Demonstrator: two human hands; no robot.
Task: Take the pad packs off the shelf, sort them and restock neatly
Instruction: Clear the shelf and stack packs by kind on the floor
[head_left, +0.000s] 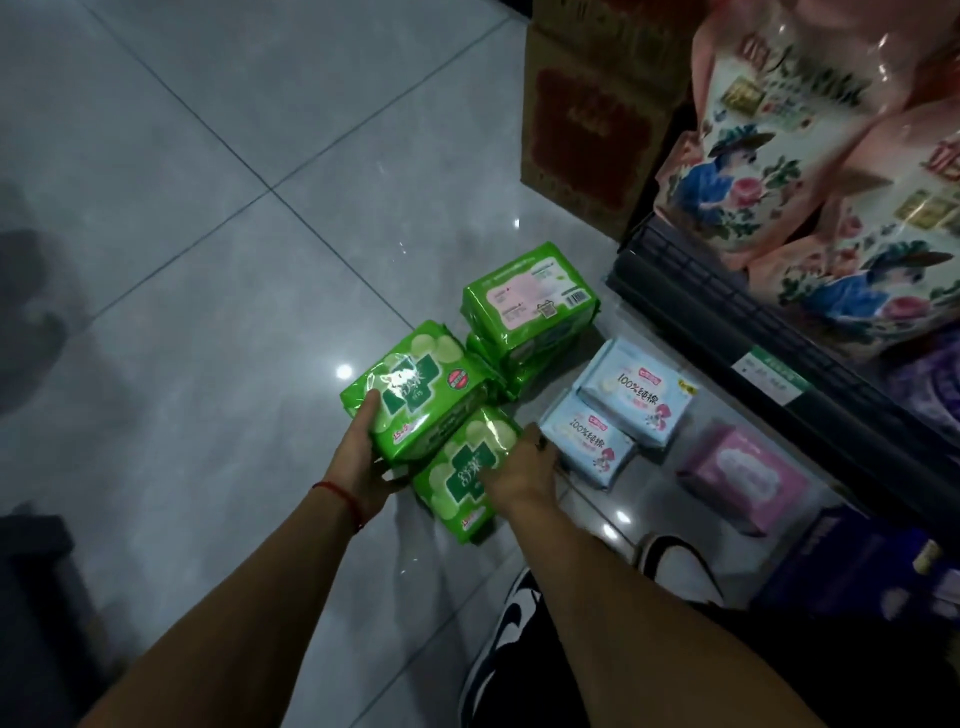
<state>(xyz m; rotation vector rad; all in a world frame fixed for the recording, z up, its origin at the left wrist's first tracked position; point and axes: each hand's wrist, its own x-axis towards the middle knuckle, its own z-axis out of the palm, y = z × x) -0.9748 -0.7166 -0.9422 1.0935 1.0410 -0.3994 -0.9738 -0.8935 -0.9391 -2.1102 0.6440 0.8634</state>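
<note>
Floor (197, 218) is large glossy grey tiles w/ thin dark grout lines, bright ceiling-light glints reflected near the middle & lower right. Brown cardboard boxes (597, 119) w/ red print are stacked at the top, just beside a dark shelf unit (737, 332) running down the right w/ a green price label (774, 376) on its edge. Dim overall, a dark blurred shape (36, 597) at lower left

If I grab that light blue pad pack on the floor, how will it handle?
The light blue pad pack is probably soft and squashy, since its wrapper looks puffy. Its glossy film may be slightly slippery. It lies flat, overlapping a second blue pack, so it shouldn't roll.
</note>
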